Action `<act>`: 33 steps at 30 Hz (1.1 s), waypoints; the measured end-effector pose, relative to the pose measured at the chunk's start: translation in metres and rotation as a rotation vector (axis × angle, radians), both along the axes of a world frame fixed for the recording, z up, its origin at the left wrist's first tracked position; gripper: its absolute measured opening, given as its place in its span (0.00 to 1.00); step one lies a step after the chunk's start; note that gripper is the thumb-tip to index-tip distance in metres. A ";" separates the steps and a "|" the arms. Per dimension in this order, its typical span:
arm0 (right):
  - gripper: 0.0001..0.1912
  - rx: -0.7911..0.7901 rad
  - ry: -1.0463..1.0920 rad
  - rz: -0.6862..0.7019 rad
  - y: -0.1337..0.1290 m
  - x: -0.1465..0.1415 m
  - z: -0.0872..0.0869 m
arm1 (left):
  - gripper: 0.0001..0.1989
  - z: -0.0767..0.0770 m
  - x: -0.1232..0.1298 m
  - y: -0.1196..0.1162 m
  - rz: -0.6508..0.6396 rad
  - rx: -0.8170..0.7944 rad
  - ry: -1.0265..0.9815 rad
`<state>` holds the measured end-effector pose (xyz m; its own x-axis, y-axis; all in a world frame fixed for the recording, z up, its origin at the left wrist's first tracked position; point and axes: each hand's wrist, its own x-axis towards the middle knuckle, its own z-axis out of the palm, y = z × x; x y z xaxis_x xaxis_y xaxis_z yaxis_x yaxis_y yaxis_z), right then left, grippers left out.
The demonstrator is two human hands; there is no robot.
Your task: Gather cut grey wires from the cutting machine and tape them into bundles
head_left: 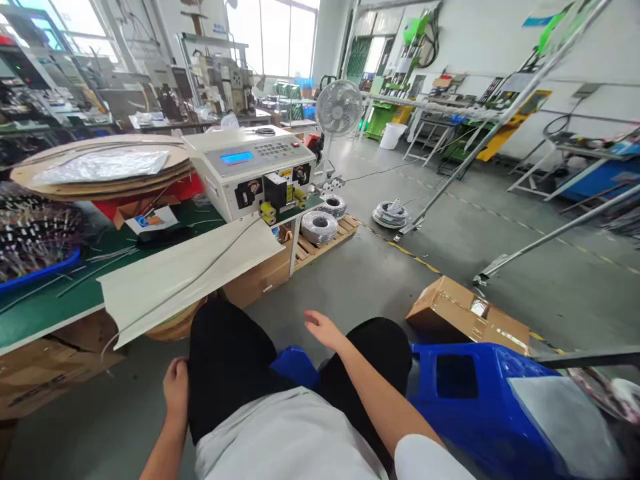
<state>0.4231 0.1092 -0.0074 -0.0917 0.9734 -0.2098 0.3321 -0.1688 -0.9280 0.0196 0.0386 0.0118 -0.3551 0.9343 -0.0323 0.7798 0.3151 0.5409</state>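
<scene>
My left hand [177, 383] hangs beside the outer side of my left thigh, its fingers curled in; whether it holds anything is hidden. Above my right thigh, my right hand [323, 329] is held out with its fingers apart and nothing in it. Ahead of my knees stands a white machine [255, 160] with a lit blue display, a keypad and yellow-green rollers. A grey cable [200, 272] runs from it down a cream sheet [150, 287] that slopes off the green table [85, 300]. Neither hand touches the machine or the cable.
Round cardboard discs [30, 170] and a blue tray [43, 275] of wires lie to the left. Wire coils [319, 227] rest on a pallet [327, 250] beside the machine. A fan [339, 109] stands behind. At right are a carton [450, 307] and a blue plastic stool [493, 407].
</scene>
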 end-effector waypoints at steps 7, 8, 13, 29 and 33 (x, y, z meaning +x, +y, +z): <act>0.18 -0.022 0.032 -0.257 0.005 -0.007 -0.038 | 0.09 0.038 0.060 0.065 -0.475 0.458 0.269; 0.18 -0.005 0.080 -0.219 0.010 -0.015 -0.040 | 0.09 0.051 0.071 0.073 -0.531 0.515 0.327; 0.19 0.040 0.029 -0.019 0.023 -0.033 -0.046 | 0.20 0.123 0.086 0.110 -0.314 0.660 0.493; 0.18 -0.106 0.144 -0.072 0.030 -0.019 -0.072 | 0.41 0.133 0.030 0.119 -0.188 0.243 0.637; 0.18 -0.224 0.187 -0.143 0.026 -0.011 -0.075 | 0.37 0.129 0.011 0.110 -0.237 0.229 0.613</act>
<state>0.4122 0.1357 -0.0824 -0.0146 0.9107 -0.4127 0.1170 -0.4084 -0.9053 0.0306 0.1489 0.1407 -0.0319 0.9482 0.3161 0.9995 0.0293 0.0131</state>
